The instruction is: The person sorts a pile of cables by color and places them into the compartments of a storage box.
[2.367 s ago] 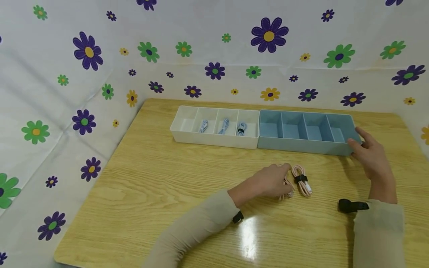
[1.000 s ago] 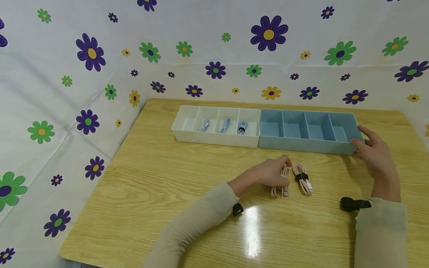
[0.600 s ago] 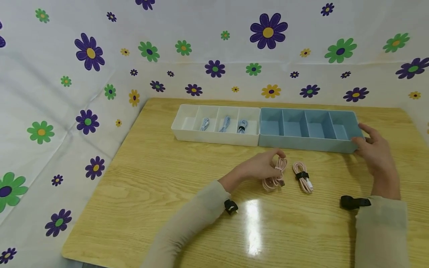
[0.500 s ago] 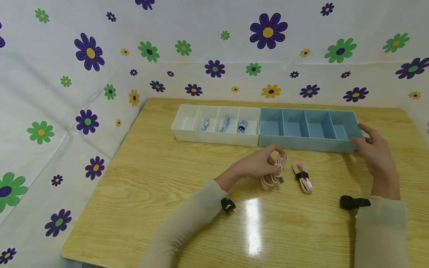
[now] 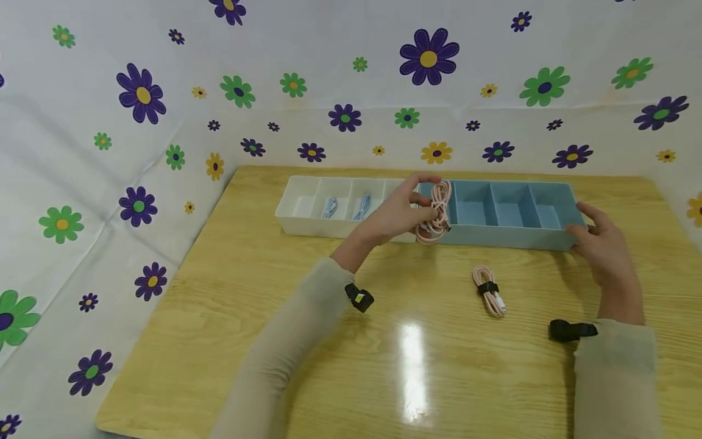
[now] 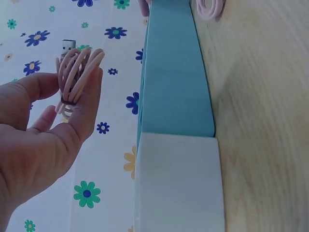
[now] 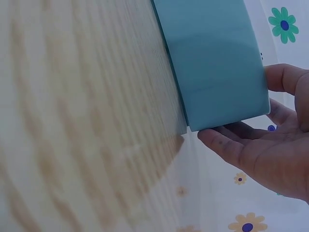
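Note:
My left hand [image 5: 392,214] pinches a coiled pink USB cable [image 5: 442,196] between thumb and fingers, held up over the leftmost compartment of a blue divided organizer box [image 5: 510,238]. In the left wrist view, the metal USB plug [image 6: 68,46] sticks up from the coil. My right hand [image 5: 607,251] holds the right end of the blue box, thumb at the near corner and fingers along the end wall. A second pink cable [image 5: 485,290], bound with a black strap, lies on the table in front of the box.
A white divided organizer box [image 5: 307,225] stands end to end with the blue one, with light blue coiled cables [image 5: 362,207] in its compartments; my left hand hides its right part. Behind the wooden table [image 5: 230,317] hangs a flower-print cloth [image 5: 307,49].
My left hand has lifted the pink cable off the table and carried it up, away from me and slightly left, over the blue box. The right hand has kept its hold on the box end.

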Action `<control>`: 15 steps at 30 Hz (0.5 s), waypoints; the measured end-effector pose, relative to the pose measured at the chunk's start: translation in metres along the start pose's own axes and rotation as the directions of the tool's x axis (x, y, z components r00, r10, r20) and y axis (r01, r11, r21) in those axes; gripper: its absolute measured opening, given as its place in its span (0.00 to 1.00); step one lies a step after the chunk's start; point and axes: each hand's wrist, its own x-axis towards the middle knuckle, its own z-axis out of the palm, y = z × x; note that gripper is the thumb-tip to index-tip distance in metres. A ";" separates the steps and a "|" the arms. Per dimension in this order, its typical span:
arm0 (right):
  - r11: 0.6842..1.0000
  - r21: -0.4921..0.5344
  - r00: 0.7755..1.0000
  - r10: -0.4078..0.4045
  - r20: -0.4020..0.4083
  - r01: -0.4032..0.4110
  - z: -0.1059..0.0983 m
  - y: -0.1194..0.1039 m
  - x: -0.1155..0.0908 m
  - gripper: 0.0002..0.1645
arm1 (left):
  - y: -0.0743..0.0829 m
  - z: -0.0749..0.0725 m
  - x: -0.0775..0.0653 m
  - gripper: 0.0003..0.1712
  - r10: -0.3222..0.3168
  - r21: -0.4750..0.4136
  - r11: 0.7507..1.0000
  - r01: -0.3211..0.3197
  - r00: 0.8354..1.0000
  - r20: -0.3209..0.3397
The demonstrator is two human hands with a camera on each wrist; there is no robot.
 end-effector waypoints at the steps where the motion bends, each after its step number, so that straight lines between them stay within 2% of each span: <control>1: 1.000 0.001 1.000 -0.007 0.005 0.007 0.000 0.000 0.000 0.41 | 0.001 -0.002 0.002 0.32 0.003 0.006 1.000 -0.003 1.000 -0.016; 7: 0.999 -0.025 0.999 -0.030 0.032 0.031 0.003 -0.001 0.000 0.41 | 0.001 -0.005 0.018 0.35 0.015 0.039 0.999 -0.013 0.998 -0.061; 11: 0.999 -0.032 0.999 -0.017 0.035 0.018 0.002 -0.002 0.000 0.41 | -0.002 -0.002 0.033 0.34 0.010 0.043 0.999 -0.006 0.996 -0.088; 15: 0.999 -0.035 1.000 -0.009 0.028 0.010 -0.001 -0.003 0.000 0.41 | -0.002 0.003 0.048 0.33 -0.005 0.051 0.999 0.012 0.990 -0.142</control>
